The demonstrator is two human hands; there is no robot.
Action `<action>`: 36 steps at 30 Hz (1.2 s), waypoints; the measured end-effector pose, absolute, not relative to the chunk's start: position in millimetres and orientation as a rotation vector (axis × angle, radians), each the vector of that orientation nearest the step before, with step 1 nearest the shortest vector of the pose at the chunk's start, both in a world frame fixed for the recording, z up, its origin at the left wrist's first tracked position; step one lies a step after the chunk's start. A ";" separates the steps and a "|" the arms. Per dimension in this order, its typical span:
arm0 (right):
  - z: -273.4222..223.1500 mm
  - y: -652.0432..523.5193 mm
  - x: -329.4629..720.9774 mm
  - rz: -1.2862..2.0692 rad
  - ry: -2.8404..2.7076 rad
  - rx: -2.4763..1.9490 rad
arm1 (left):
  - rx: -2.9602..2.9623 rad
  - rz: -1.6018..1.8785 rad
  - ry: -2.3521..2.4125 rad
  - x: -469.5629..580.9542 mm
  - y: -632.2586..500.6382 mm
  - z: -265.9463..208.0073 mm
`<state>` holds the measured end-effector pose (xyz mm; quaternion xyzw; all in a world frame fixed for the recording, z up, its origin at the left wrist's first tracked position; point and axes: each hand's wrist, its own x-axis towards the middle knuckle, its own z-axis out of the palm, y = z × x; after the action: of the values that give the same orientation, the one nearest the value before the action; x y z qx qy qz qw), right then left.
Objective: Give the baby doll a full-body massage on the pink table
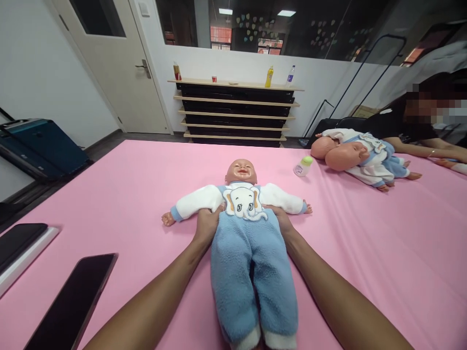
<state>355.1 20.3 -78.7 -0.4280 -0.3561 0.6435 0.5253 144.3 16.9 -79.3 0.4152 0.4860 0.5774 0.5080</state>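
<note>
A baby doll [251, 248] lies face up on the pink-covered table [138, 180], its head toward the far side and its arms spread out. It wears blue fleece trousers and a white top with an elephant patch [243, 203]. My left hand [208, 222] grips the doll's side at the waist, thumb on the front. On the opposite side, my right hand [281, 219] holds the waist the same way. The fingers of both hands are mostly hidden behind the doll's body.
A small bottle with a green cap [303, 166] stands tilted beyond the doll's right-hand side. Two more dolls [365, 155] lie near a person's arm [419, 146]. At left are a phone [73, 301] and a dark device on a white box [25, 257]. Shelves [237, 99] stand behind.
</note>
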 end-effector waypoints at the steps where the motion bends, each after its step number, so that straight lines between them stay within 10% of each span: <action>1: -81.7 21.8 355.6 1.546 -0.827 -1.028 | 1.033 1.396 1.219 142.4 19.9 -80.4; 12: -91.0 7.2 359.6 0.743 -0.889 -1.375 | 1.108 1.340 1.525 127.4 18.4 -89.4; 36: -91.5 0.1 363.4 0.554 -1.196 -1.401 | 1.475 1.162 1.763 135.0 14.6 -90.3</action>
<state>363.4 0.1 -91.5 -0.5972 -0.5100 0.2364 0.5721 135.0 14.6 -90.3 0.5499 0.6573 0.4332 0.2789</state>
